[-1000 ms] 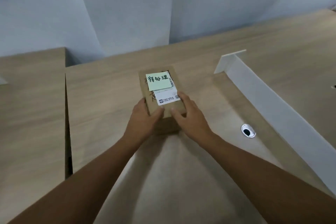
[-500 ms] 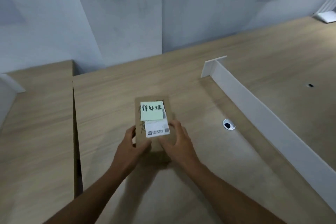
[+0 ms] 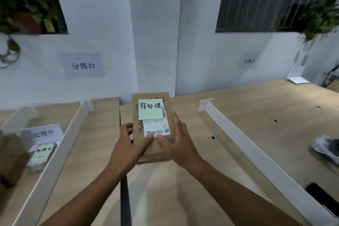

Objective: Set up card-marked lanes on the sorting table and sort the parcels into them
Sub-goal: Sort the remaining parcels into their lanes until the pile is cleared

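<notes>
A brown cardboard parcel (image 3: 153, 147) carries a green sticky note (image 3: 150, 109) with handwriting and a white shipping label (image 3: 157, 128). It is lifted and tilted up over the wooden table (image 3: 238, 108). My left hand (image 3: 131, 147) grips its left edge, thumb on top. My right hand (image 3: 178, 143) grips its right edge, thumb near the label. A white lane card (image 3: 43, 134) with writing lies in the left lane, with another parcel bearing a green note (image 3: 41, 154) in front of it.
White divider strips run along the table at left (image 3: 60, 148) and at right (image 3: 256, 148). A grey-white bag parcel (image 3: 324, 147) lies at far right, a dark flat object (image 3: 321, 198) near the right edge. Brown boxes (image 3: 11, 159) sit at far left. Paper signs hang on the wall.
The view has tilted up, showing the wall, signs and the left lane. Both hands have raised the parcel off the table and tipped it up.
</notes>
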`<state>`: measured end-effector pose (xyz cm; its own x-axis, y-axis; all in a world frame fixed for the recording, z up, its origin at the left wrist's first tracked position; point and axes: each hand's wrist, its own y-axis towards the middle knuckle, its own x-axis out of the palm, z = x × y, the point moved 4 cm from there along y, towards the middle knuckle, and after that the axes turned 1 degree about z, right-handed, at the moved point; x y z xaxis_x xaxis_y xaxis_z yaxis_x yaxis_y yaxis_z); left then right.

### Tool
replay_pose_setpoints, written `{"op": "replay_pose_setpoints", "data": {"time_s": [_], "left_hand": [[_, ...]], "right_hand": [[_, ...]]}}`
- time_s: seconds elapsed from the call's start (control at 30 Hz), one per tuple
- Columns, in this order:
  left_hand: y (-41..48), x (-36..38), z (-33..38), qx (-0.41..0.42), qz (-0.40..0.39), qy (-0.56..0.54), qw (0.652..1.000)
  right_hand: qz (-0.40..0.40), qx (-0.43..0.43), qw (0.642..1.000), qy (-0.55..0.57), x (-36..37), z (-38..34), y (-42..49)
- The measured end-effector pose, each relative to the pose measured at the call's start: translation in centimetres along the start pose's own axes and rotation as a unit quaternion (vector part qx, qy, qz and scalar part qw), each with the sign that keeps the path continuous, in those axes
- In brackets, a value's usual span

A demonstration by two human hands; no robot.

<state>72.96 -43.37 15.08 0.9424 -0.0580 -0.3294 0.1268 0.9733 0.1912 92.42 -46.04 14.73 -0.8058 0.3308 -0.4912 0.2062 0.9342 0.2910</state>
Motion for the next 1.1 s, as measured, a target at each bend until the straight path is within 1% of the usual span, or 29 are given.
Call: {"op": "replay_pose_setpoints", "data": {"time_s": [0.1,0.23,0.43,0.57,0.73,0.83,0.97,1.1], "left_hand": [[-4.9,-4.7,3.3,0.018,0.027,-0.010,0.999],[-11.0,-10.7,6.0,0.035,0.070,-0.009,0.997],[-18.2,-19.7,7.4,0.038,0.144,0.031,0.988],[-21.8,-26.0,7.1,0.031,0.192,0.054,0.979],[-26.3,-34.5,5.2,0.002,0.248,0.077,0.966],[-29.4,-40.4,3.4,-0.005,0.279,0.086,0.956],[-34.6,-50.0,0.4,-0.022,0.322,0.100,0.941],[-39.9,-60.6,-2.7,-0.029,0.352,0.124,0.927]], "right_hand": [[-0.009,-0.047,0.998,0.029,-0.5,-5.6,-3.7],[-0.058,-0.082,0.993,0.067,1.0,-11.8,-8.1],[-0.114,-0.148,0.979,0.083,6.1,-20.0,-12.9],[-0.142,-0.181,0.968,0.099,10.6,-24.7,-15.4],[-0.191,-0.201,0.952,0.132,18.0,-30.5,-19.1],[-0.218,-0.214,0.943,0.131,23.3,-34.5,-21.4],[-0.257,-0.239,0.928,0.127,32.1,-40.9,-25.7],[-0.299,-0.258,0.907,0.145,41.6,-47.5,-31.0]]}}
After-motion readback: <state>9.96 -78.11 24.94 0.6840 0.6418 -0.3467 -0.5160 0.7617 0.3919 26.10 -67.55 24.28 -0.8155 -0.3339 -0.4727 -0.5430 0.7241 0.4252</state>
